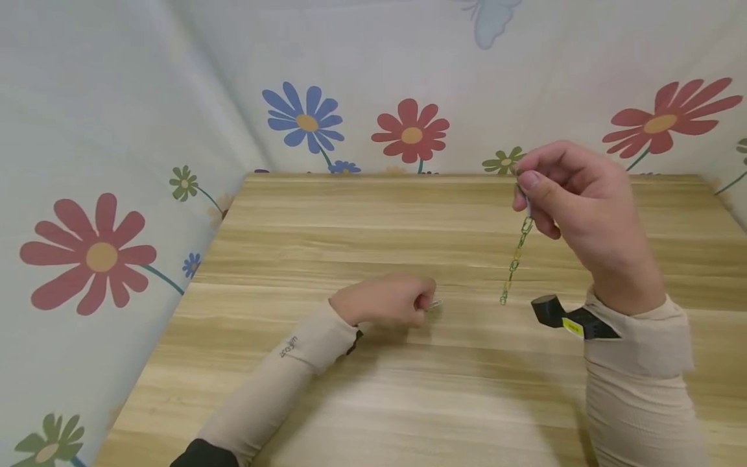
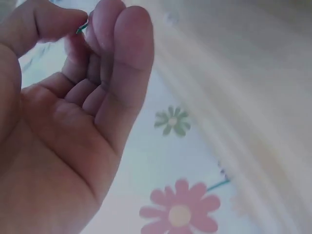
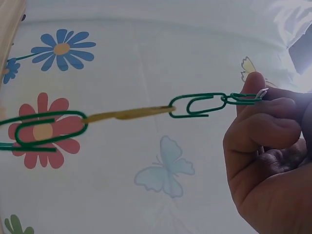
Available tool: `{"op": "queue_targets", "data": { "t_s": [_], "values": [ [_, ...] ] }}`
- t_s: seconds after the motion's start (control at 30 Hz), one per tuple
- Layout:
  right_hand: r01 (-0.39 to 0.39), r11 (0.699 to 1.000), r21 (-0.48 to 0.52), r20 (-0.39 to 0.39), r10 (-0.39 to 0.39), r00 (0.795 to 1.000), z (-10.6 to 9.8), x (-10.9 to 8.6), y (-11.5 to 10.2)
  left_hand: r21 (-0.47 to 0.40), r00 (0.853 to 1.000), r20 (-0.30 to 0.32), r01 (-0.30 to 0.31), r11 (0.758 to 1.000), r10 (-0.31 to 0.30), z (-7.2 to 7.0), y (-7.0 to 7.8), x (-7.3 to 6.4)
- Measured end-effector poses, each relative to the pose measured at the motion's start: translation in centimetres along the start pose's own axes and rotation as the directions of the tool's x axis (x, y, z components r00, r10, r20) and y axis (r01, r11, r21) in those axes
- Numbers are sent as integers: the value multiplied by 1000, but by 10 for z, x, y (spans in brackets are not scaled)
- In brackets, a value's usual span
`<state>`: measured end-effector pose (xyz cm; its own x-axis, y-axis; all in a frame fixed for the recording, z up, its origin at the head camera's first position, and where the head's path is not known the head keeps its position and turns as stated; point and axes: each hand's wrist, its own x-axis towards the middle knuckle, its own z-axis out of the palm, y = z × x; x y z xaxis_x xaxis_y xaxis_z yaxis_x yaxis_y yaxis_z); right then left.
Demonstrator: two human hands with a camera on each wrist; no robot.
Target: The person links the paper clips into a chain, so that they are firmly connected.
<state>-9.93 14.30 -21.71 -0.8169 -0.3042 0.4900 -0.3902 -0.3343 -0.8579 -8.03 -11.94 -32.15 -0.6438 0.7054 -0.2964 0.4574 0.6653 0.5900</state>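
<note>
My right hand [image 1: 595,207] is raised over the right side of the table and pinches the top of a paper clip chain [image 1: 515,264]. The chain hangs down in linked green and yellow clips. In the right wrist view, green clips and a yellow clip [image 3: 126,114] run leftward from the fingertips, where a whitish bit of wire shows. Lower and to the left, my left hand [image 1: 385,299] pinches a green paper clip [image 1: 434,304] close over the tabletop. Only a short piece of that green clip [image 2: 82,28] shows between thumb and finger in the left wrist view.
A wood-grain table [image 1: 303,220] spreads under both hands. Behind it and along its left side hangs a pale cloth [image 1: 204,39] printed with flowers and butterflies. A black wrist camera [image 1: 548,311] juts from the right cuff.
</note>
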Motion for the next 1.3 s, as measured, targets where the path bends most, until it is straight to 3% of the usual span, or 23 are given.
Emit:
{"op": "queue_targets", "data": {
  "t_s": [0.2,0.33,0.4,0.47,0.53,0.6,0.7,0.8,0.97,1.1,1.2,1.3],
  "values": [
    [-32,999,-38,19,33,999,5,1,3,16,992,-120,-33,999,35,-23,0,-13],
    [-75,991,-112,32,79,996,10,-1,3,7,961,-249,-122,993,120,-35,2,-21],
    [-100,983,-153,36,107,994,15,-2,4,-33,932,-327,-179,983,158,-40,4,-26],
    [-122,978,-170,47,131,990,20,-3,5,-84,892,-416,-233,969,179,-44,8,-30],
    [-131,976,-177,60,143,988,27,-3,6,-136,840,-511,-290,947,183,-46,12,-33],
    [-153,975,-164,74,166,983,35,-4,7,-175,778,-599,-356,918,188,-47,16,-36],
    [-191,964,-184,97,212,973,48,-4,11,-186,692,-690,-456,870,214,-47,23,-41],
    [-234,944,-231,129,268,955,58,-5,14,-160,633,-731,-523,837,255,-48,28,-45],
    [-271,914,-302,168,331,929,67,-6,18,-87,570,-758,-571,816,318,-50,35,-51],
    [-271,914,-302,188,336,923,70,-7,20,-39,527,-773,-595,803,353,-51,37,-53],
    [-262,921,-289,200,326,924,71,-7,21,-20,509,-780,-603,797,365,-52,38,-54],
    [-251,926,-283,211,316,925,72,-7,22,-15,501,-784,-605,796,366,-52,38,-56]
  ]
}}
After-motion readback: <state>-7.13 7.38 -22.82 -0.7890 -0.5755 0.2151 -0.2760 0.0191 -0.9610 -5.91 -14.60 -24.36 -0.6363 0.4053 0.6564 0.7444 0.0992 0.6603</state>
